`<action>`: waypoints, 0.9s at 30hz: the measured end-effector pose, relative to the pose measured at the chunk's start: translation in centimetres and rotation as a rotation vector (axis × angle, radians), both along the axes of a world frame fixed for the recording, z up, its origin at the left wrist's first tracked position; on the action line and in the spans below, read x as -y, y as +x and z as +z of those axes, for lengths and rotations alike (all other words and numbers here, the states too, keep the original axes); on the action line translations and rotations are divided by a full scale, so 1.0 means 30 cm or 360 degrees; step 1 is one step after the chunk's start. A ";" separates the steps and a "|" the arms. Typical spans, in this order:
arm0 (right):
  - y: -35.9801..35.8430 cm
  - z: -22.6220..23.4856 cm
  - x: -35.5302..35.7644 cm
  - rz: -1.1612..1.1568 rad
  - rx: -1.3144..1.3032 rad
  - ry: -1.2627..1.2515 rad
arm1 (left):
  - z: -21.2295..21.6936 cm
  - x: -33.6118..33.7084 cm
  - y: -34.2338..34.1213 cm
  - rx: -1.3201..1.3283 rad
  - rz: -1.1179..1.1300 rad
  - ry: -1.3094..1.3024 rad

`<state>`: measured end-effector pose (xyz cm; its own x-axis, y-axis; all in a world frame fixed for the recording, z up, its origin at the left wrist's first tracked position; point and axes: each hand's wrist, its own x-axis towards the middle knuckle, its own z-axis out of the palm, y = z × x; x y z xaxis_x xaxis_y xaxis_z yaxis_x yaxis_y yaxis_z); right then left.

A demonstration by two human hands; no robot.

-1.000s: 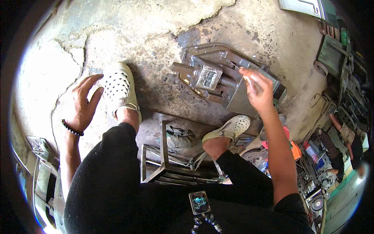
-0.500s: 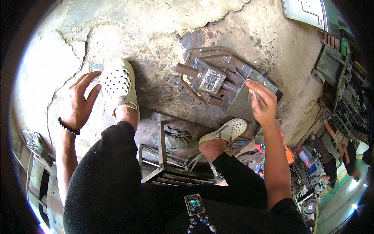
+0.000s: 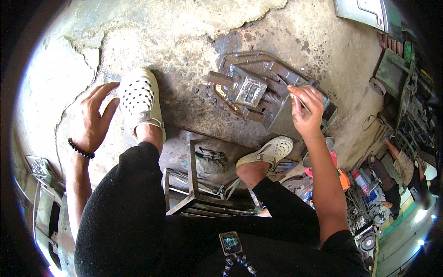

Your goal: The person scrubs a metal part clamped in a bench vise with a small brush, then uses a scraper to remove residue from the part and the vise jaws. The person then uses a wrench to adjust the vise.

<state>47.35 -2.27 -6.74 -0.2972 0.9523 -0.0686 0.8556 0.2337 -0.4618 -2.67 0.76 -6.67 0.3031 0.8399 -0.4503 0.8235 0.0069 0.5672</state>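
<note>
A heavy metal vise (image 3: 251, 90) with a thick threaded screw (image 3: 272, 97) lies on the stained floor ahead of me; its surfaces look wet and dark. My right hand (image 3: 306, 108) is over the right part of the vise, fingers pinched round a thin, rod-like tool (image 3: 283, 82). The tool's tip points toward the vise body, and its exact kind is too small to make out. Off to the left, my left hand (image 3: 96, 115) is open and empty, fingers stretched, beside the white clog on my left foot (image 3: 140, 99). A black bead bracelet (image 3: 80, 148) circles that wrist.
Between my legs stands a low metal frame (image 3: 193, 173). My right clog (image 3: 272, 152) is close to the vise's near side. Metal pans (image 3: 330, 143), an orange item (image 3: 344, 179) and workshop clutter fill the right. Another person (image 3: 410, 173) is at the far right.
My right hand has shifted slightly up and to the left over the vise, still pinching the thin tool. My left hand has stayed nearly where it was.
</note>
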 end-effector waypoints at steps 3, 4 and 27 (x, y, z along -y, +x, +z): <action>-0.003 -0.010 0.001 -0.0208 -0.0396 -0.0178 | -0.004 -0.003 -0.003 0.0028 0.0015 0.0006; -0.008 -0.014 0.003 -0.0266 -0.0427 -0.0155 | -0.005 -0.002 -0.005 0.0041 0.0025 0.0007; -0.075 -0.042 0.057 -0.0004 -0.0182 0.0073 | 0.009 0.014 -0.034 -0.0075 0.0029 -0.0029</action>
<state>45.10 -3.99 -8.01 -0.2983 0.9544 0.0095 0.7985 0.2550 -0.5454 -3.69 0.34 -6.41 0.2660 0.8364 -0.4792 0.8490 0.0322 0.5274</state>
